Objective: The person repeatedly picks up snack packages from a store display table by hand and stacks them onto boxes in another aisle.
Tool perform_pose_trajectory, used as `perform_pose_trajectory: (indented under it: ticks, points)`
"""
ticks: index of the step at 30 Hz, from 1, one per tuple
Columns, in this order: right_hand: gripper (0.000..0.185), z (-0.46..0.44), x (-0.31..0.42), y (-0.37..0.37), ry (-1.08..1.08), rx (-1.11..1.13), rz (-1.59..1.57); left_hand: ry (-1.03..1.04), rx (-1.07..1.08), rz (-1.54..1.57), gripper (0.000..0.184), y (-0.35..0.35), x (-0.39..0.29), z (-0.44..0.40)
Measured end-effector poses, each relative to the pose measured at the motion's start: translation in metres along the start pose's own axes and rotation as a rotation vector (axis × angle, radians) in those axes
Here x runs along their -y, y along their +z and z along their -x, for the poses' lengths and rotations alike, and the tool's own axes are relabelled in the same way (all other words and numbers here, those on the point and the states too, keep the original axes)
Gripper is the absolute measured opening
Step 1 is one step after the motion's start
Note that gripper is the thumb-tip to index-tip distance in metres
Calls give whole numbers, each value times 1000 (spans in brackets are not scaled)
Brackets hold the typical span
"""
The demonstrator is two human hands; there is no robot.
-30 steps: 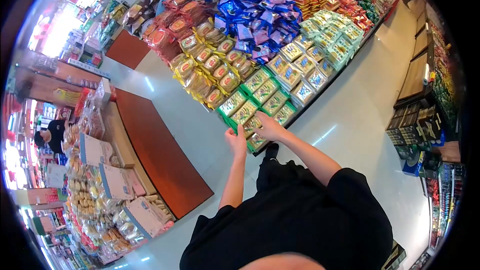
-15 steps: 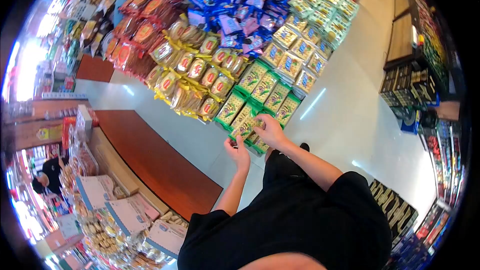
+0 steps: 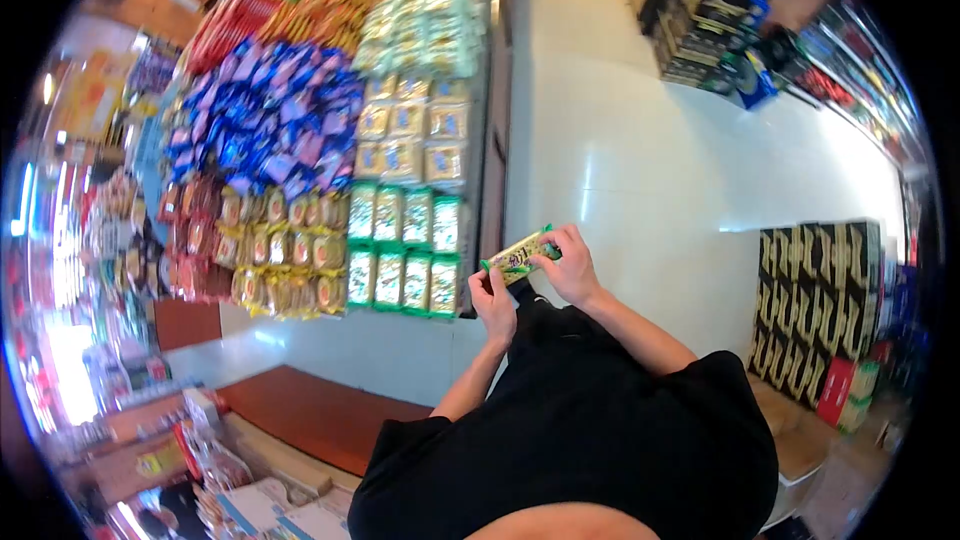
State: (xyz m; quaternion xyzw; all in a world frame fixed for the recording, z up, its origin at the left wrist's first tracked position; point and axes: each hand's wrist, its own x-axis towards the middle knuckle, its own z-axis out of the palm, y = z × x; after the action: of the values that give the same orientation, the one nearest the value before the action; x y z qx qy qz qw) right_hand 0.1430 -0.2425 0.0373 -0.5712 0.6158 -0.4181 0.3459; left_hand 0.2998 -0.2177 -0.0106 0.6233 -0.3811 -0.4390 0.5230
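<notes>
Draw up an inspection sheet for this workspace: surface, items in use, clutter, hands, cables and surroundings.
Surface: dark-edged display table, loaded with packaged goods.
Items in use: one long green-ended packet with a pale printed front, held off the table, beside its corner.
Clutter: shiny blue-and-pink packets in a loose heap; green-edged flat packets in two neat rows.
Hands: left hand holds one end of the packet, right hand the other; both bare.
Cables: nothing seen.
Surroundings: glossy pale floor, red-brown counter, stacked black-and-gold boxes.

Green-edged packets (image 3: 403, 277), seemingly speckled pale gold, black shirt (image 3: 570, 430)
</notes>
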Motion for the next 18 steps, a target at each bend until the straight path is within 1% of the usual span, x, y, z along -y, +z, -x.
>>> perform_pose_trajectory:
  ticks: [2,3,6,7,10,11,14,18]
  points:
    - [27,24,-9,-43,0,-137,-42,72,96,-58,29,37,-3,25]
    - [25,39,-14,-65,2,-205,-59,105,146,-114,39,54,-4,39]
    - [22,88,-36,-132,-27,-419,-57,230,274,-132,50,116,-13,95]
    - [20,105,-44,-154,-2,-487,-45,223,330,-129,52,137,-18,115]
    - [17,158,-65,-223,58,-705,32,205,558,-143,49,199,-8,167]
    - [15,176,-73,-246,83,-785,27,207,629,-179,46,220,-12,187]
    - [13,224,-96,-300,112,-1004,40,180,815,-148,41,275,-30,248]
    - [10,273,-115,-343,203,-1258,38,191,1050,-132,38,327,-24,302]
